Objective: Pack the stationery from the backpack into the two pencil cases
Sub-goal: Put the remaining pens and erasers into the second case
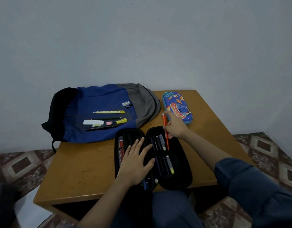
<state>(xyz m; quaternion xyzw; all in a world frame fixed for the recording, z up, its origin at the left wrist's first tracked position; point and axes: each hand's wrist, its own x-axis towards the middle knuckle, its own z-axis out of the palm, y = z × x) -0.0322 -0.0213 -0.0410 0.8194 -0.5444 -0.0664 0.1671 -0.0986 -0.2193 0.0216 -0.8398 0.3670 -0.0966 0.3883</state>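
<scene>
A black pencil case lies open on the wooden table, with several pens held in its right half. My left hand rests flat, fingers spread, on the case's left half. My right hand pinches an orange pen, whose lower end reaches into the right half. A blue and grey backpack lies flat behind, with loose stationery on it: a yellow pencil, white erasers, a yellow highlighter and a black pen. A blue patterned pencil case lies closed at the back right.
The table stands against a plain wall, on a patterned floor. My knees in blue trousers are under the near edge. Bare tabletop shows at the front left and at the right of the black case.
</scene>
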